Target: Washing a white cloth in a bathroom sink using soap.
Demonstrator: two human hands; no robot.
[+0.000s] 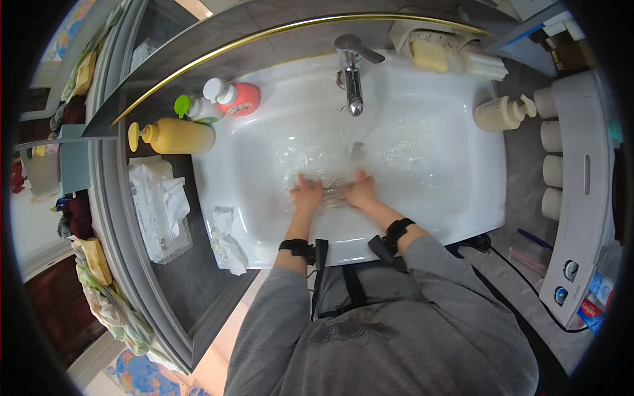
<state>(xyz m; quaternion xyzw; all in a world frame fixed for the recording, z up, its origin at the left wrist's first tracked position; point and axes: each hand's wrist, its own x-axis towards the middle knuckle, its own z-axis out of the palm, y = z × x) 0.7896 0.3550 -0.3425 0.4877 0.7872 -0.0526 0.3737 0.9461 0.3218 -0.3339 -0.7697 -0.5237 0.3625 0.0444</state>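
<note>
My left hand (307, 194) and my right hand (360, 189) are low in the white washbasin (475, 163), near its front side. Both hands are blurred, with fingers spread and nothing clearly held. Rippling water (333, 192) lies between and around them; whether anything is under the palms is hidden. Beyond my right hand is the drain stopper (358, 150), beneath the water. The chrome faucet (353, 86) stands at the back of the basin, its spout above the water. A black strap circles each wrist.
At the back left stand a yellow pump bottle (183, 136), a white bottle with a green top (200, 108) and a pink pump bottle (241, 99). Tissues (161, 213) lie left, crumpled tissue (228, 242) on the rim. Right are a cream pump bottle (495, 114) and a cup dispenser (577, 183).
</note>
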